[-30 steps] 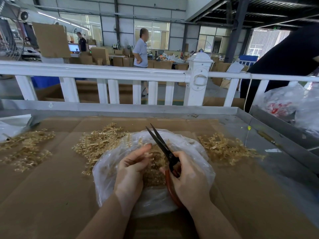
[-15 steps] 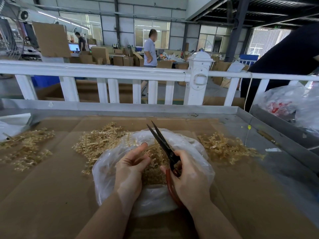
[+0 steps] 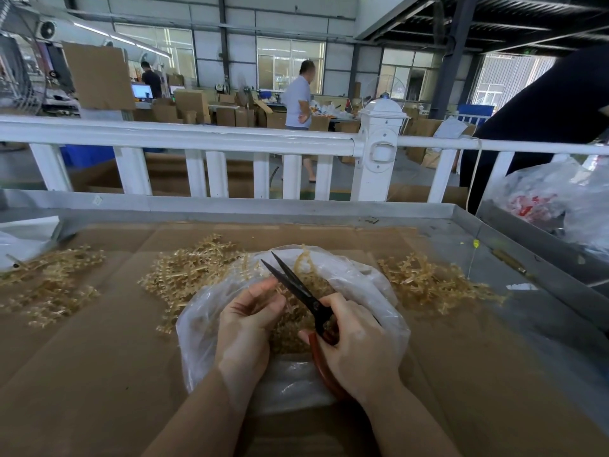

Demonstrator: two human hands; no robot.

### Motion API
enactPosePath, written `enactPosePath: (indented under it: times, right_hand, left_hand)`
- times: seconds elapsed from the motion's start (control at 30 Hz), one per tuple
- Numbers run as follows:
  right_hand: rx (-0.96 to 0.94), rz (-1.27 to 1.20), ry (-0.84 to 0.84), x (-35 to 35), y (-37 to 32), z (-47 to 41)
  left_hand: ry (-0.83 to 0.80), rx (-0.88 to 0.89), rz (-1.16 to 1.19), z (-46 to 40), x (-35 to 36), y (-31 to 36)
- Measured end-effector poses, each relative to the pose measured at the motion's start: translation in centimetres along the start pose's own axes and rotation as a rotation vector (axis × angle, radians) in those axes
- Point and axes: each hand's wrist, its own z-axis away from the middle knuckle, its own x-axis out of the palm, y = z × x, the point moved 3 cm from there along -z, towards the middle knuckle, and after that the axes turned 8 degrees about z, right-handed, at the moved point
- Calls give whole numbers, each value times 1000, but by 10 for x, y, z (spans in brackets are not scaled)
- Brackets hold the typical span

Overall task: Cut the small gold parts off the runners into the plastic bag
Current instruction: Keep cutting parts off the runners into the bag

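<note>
Where left hand (image 3: pixel 245 319) pinches, runner hidden, scissors (image 3: pixel 296 286) handles covered

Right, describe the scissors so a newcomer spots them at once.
Find the clear plastic bag in the middle of the cardboard-covered table. Over its mouth, the right hand grips the scissors: black blades slightly parted, red-brown handles, the only dark tool among pale gold pieces.

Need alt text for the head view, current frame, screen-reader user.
Over an open plastic bag of gold parts, the right hand holds black scissors with blades parted while the left hand pinches a gold runner at the blades. Piles of gold runners lie on the cardboard-lined table behind a white railing.
</note>
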Motion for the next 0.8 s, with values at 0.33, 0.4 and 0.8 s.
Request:
enactPosePath:
  times: [0.33,0.4,0.8]
  right_hand:
    - [16,26,-48,3,1,1]
    - [18,16,-58,3,1,1]
    - [-10,13,-125,1,2,1]
  left_hand:
    - [93,-57,37,3,2,1]
    - [97,-60,45,3,2,2]
    - [84,-74,121,-5,-3,0]
